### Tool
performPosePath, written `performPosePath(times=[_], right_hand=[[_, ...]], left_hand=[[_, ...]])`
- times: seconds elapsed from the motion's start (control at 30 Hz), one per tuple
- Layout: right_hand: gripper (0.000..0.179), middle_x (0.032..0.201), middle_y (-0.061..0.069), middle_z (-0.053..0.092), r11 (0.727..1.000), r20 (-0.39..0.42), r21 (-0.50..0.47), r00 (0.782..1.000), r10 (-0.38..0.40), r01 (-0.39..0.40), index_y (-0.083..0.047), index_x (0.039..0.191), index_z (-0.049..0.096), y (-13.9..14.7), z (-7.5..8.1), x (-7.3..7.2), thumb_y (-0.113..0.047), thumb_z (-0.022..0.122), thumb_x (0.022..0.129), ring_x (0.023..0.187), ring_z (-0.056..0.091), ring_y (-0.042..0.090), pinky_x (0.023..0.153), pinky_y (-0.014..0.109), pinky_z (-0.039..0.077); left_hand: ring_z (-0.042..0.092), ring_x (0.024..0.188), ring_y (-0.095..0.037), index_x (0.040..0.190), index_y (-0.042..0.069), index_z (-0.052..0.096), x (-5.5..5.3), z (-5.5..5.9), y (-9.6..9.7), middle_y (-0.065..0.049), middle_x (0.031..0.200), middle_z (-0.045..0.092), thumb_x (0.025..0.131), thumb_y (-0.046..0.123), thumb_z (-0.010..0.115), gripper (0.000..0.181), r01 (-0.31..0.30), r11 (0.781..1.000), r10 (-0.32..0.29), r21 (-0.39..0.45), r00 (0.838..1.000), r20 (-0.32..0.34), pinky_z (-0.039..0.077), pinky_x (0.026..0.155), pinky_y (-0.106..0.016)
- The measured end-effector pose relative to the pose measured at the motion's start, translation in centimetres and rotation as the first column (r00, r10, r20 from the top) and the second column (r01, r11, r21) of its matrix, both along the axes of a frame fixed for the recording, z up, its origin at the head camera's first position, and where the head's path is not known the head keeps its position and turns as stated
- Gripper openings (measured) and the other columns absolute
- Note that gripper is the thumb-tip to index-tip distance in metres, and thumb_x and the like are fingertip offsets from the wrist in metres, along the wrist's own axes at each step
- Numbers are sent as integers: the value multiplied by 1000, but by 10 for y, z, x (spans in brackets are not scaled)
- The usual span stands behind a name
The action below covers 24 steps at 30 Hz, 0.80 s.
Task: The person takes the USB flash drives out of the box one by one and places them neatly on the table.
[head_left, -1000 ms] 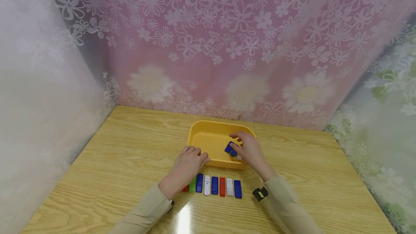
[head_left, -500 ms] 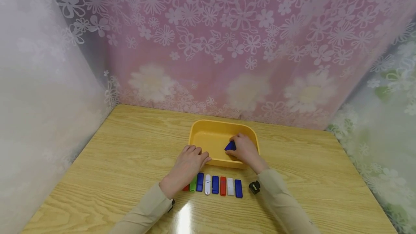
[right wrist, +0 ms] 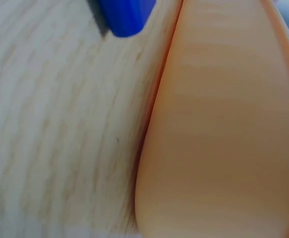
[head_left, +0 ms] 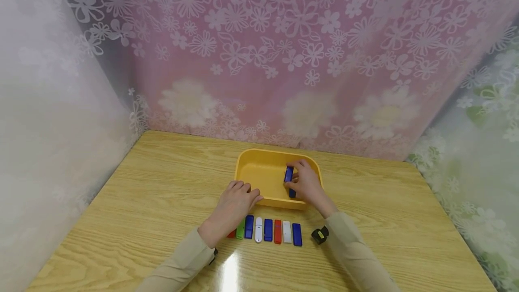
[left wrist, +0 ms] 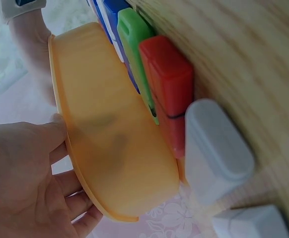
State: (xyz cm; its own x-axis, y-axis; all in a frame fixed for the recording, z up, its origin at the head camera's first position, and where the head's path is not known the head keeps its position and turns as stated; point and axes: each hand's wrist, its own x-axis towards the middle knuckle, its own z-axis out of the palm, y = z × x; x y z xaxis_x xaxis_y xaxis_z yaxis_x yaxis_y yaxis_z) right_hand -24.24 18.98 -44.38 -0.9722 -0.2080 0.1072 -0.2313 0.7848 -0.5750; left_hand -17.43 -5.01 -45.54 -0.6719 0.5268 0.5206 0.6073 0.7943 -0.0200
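Note:
A yellow plastic tray (head_left: pixel 259 175) stands on the table. My left hand (head_left: pixel 235 206) holds its near left rim; in the left wrist view the thumb and fingers (left wrist: pixel 77 203) meet at that rim. Inside the tray's right half, my right hand (head_left: pixel 308 184) pinches a blue USB stick (head_left: pixel 289 174) between thumb and fingertips. Another blue USB stick (head_left: pixel 292 193) lies just below it, partly covered by the hand. The right wrist view shows the tray's outer wall (right wrist: pixel 224 119) but not the right hand.
Before the tray lies a row of USB sticks, among them a green one (head_left: pixel 240 229), a white one (head_left: pixel 258 230), a red one (head_left: pixel 277 231) and a blue one (head_left: pixel 297 234) at the right end. In the left wrist view, a light grey stick (left wrist: pixel 216 148) lies beyond a red one.
My right hand has reached down in the tray and taken hold of a blue USB stick, turning it more upright in view. The left hand has stayed at the rim.

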Motion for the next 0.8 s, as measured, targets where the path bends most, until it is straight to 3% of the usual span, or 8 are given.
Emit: performPosePath(times=[0.17,0.33,0.5,0.8], right_hand=[[58,135,22,48,993,-36,-113,999,-18,14,1,136,58,4,3,5,2,80,83,97,66,32,82,43,59],[58,133,22,48,980,-63,-199,998,-24,11,4,136,57,10,13,19,4,80,83,94,65,32,82,43,59],[59,128,22,52,969,-83,-246,996,11,-31,3,136,58,21,24,39,6,80,81,92,66,32,81,43,59],[60,125,19,56,916,-106,-366,985,136,-166,1,134,61,49,23,85,7,82,79,87,66,16,76,23,58]], left_hand=[[56,72,-17,84,19,65,1,0,1,2,73,59,100,36,62,24,-2,1000,2,-2,1000,18,51,82,-33],[56,73,-17,85,19,67,2,0,2,2,74,61,101,35,62,24,4,1000,-4,5,1000,16,51,82,-33],[57,72,-17,83,19,66,1,0,2,2,73,60,100,35,63,24,7,1000,-7,13,1000,-5,52,82,-34],[56,72,-18,83,18,64,0,0,0,2,72,57,101,35,61,24,7,1000,-7,6,1000,7,51,84,-35]])
